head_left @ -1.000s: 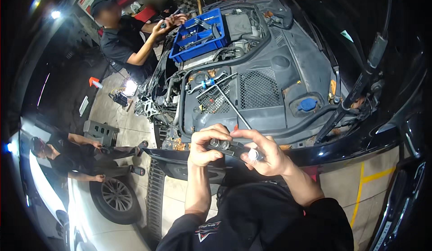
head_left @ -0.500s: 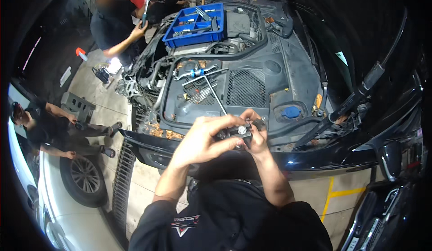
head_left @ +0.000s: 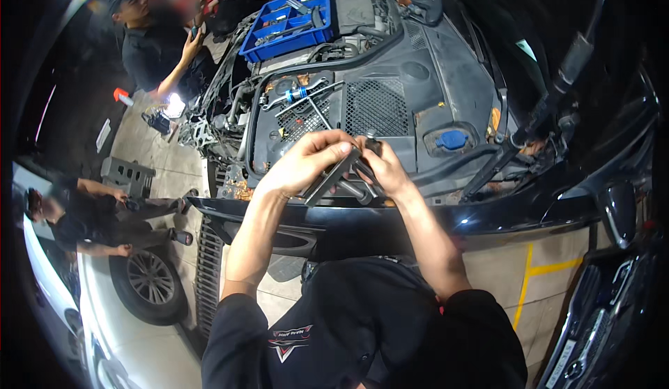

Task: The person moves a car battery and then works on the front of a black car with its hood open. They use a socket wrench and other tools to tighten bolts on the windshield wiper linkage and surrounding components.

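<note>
My left hand (head_left: 306,162) and my right hand (head_left: 383,166) are closed on a dark metal tool (head_left: 331,180) over the near edge of the engine bay. The tool has a long flat bar, tilted diagonally, and a cylindrical piece below it; its exact shape is partly hidden by my fingers. My left thumb presses near the bar's upper end, and my right fingers wrap round its other side. Just beyond my hands, a blue-banded metal tool (head_left: 295,95) and a long T-handled bar (head_left: 318,112) lie on the grey cover (head_left: 376,107).
A blue compartment tray (head_left: 286,49) of tools sits on the engine. A co-worker (head_left: 157,61) stands at the far left; another (head_left: 77,215) is beside a pale car (head_left: 125,347). A gas strut (head_left: 568,68) rises at right. A detached grille (head_left: 582,347) is at lower right.
My hands have moved up and turned the held tool into a diagonal position. The upper-left co-worker's hands have shifted with a tool. The whole view has shifted slightly.
</note>
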